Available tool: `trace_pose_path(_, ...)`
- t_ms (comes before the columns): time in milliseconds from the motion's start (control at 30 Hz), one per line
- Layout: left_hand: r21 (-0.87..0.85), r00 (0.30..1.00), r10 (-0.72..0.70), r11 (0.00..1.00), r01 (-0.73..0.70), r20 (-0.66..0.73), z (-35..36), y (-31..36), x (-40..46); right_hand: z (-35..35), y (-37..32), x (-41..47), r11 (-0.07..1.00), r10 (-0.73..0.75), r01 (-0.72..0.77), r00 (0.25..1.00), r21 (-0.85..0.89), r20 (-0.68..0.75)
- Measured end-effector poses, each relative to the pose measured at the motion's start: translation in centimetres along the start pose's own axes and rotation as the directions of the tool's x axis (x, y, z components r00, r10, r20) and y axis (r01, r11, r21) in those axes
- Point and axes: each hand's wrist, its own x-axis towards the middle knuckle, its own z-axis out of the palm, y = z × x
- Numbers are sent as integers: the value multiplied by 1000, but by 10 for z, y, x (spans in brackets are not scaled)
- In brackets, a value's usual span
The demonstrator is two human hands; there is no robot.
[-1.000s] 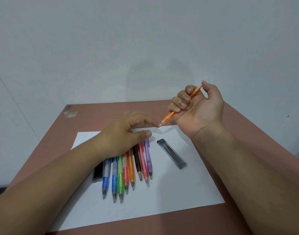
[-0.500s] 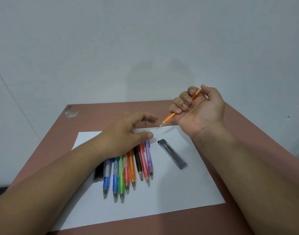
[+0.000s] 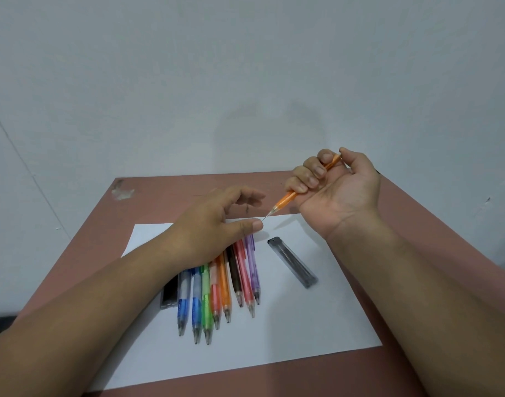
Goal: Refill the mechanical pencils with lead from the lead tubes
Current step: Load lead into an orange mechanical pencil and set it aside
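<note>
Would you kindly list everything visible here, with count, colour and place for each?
Held pencil: one, orange, in the right hand, tip pointing down-left with a thin lead sticking out.
Pencils on paper: eight, two blue, green, red-orange, orange, dark brown, pink-red, purple, side by side, tips towards the camera.
Clear lead tube: one, grey, on the paper right of the row.
Black lead tube: one, left of the row, partly under the left forearm.
Paper: one white sheet, on the table.
Table: one, reddish-brown, against a pale wall.
Left hand: open, thumb at the lead's end.
Right hand: fingers curled round the orange pencil.
</note>
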Motion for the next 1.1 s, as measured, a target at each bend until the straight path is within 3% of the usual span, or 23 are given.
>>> trace_pose_path(733, 9, 986, 93, 996, -93, -137, -2, 7, -1, 8, 6, -6, 996, 54, -58, 997, 71, 54)
trace_pose_path(933, 43, 979, 94, 995, -88, -179, -3, 4, 1, 10, 13, -4, 993, 56, -50, 997, -105, 55)
trace_pose_path(1100, 88, 980, 105, 992, -91, -171, -2, 6, 0, 9, 17, -8, 862, 90, -55, 995, -503, 45)
